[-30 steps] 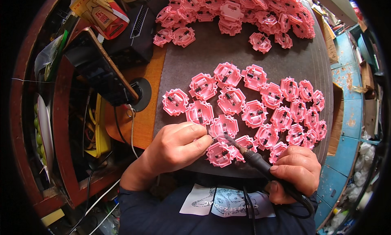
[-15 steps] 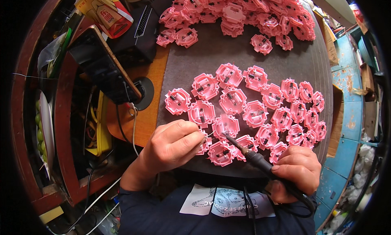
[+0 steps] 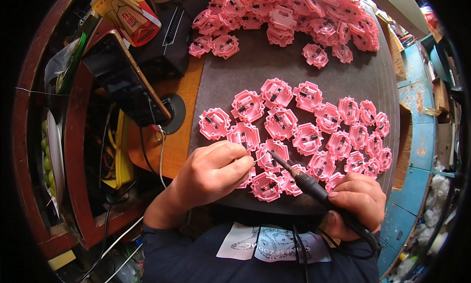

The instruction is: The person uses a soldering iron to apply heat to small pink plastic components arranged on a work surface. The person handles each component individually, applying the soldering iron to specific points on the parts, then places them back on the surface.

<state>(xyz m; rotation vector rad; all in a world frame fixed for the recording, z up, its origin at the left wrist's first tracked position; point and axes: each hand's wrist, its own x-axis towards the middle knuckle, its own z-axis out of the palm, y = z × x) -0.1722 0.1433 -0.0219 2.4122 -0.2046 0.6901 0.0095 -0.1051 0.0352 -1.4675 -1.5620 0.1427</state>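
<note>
A grey mat (image 3: 255, 69) is seen across the upper and middle frame. A pile (image 3: 294, 13) of pink parts is heaped at its top; a cluster (image 3: 314, 121) of the same parts is laid flat at the centre. A phone (image 3: 125, 82) is propped at upper left. The left hand (image 3: 213, 172), fingers curled together, is pressed down at lower centre, touching a part (image 3: 244, 135). A soldering iron (image 3: 314, 187) is gripped in the closed right hand (image 3: 358, 204) at lower right, its tip set on a part (image 3: 271, 154) in the cluster's lower left.
</note>
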